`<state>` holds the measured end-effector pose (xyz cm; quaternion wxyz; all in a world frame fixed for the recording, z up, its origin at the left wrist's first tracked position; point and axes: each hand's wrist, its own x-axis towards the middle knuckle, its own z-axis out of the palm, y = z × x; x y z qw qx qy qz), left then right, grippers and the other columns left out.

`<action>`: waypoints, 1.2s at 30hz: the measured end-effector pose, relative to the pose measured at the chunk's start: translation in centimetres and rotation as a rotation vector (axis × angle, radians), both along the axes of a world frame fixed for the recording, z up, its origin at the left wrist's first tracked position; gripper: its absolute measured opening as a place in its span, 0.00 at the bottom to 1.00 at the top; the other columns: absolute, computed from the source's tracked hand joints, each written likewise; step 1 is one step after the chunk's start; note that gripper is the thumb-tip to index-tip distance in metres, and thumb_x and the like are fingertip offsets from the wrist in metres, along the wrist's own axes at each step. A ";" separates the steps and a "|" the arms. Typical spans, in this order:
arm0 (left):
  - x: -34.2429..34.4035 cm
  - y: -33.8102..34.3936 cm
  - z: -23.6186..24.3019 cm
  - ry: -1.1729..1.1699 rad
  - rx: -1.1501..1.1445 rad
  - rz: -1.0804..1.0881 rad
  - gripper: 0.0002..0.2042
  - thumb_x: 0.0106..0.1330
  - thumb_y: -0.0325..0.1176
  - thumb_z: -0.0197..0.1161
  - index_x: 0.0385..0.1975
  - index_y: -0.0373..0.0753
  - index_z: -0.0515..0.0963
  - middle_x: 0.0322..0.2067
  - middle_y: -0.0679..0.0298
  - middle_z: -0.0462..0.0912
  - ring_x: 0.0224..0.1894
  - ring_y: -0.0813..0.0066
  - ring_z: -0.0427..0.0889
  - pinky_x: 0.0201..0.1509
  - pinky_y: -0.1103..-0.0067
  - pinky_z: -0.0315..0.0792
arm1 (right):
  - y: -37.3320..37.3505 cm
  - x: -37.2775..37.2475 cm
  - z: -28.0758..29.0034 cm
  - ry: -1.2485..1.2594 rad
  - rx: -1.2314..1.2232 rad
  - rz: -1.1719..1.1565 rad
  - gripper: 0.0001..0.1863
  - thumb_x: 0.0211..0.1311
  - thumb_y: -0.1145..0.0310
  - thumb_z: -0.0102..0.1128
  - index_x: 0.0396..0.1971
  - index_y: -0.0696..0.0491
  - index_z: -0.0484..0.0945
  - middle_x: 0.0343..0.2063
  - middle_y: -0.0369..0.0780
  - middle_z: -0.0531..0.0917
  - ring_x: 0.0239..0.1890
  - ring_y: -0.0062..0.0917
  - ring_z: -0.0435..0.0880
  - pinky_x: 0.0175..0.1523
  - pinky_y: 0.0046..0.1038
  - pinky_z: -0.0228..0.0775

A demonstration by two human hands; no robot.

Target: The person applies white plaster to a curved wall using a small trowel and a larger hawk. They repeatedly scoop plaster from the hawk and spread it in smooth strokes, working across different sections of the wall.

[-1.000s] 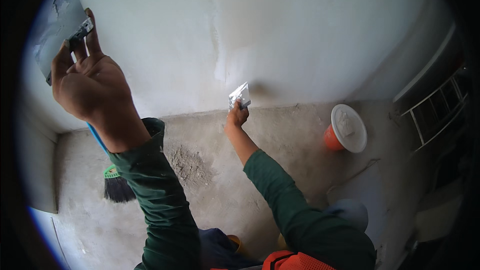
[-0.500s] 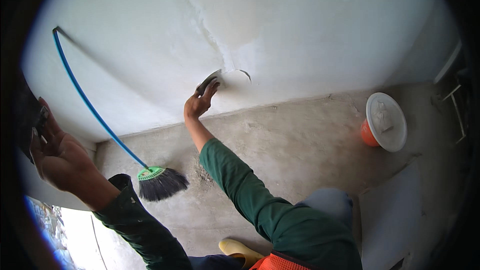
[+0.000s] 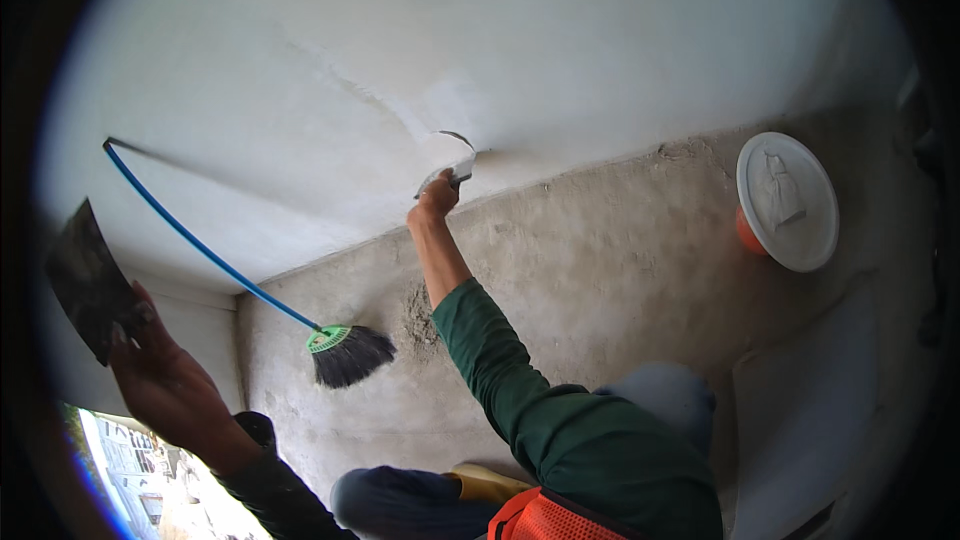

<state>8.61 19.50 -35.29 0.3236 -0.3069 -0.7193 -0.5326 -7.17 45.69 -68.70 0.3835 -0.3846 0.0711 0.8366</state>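
Observation:
My left hand is raised at the left, fingers closed around a dark, flat, broad-bladed scraper. The grip end of that scraper is mostly hidden by the fingers. Ahead, my right hand presses a second scraper against the lower part of the white wall. White filler or its sheen shows on this scraper's face, and its curved upper edge meets the wall. Above it, a faint rough streak and a smooth pale patch mark the wall surface.
A broom with a blue handle leans on the wall at the left. An orange bucket under a white lid, with a pale lump on top, stands right. Debris lies on the concrete floor; a pale board lies lower right.
The view has shifted. My right hand has turned its scraper, which now faces up and right on the wall. My left hand's scraper has come more fully into view.

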 end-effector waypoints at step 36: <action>-0.8 0.5 -17.2 -0.569 0.519 -0.160 0.14 0.72 0.26 0.58 0.55 0.28 0.74 0.50 0.50 0.84 0.49 0.58 0.87 0.57 0.69 0.84 | 3.5 1.9 10.1 -0.155 0.287 -0.103 0.31 0.84 0.56 0.45 0.77 0.57 0.58 0.73 0.49 0.64 0.74 0.40 0.67 0.75 0.36 0.62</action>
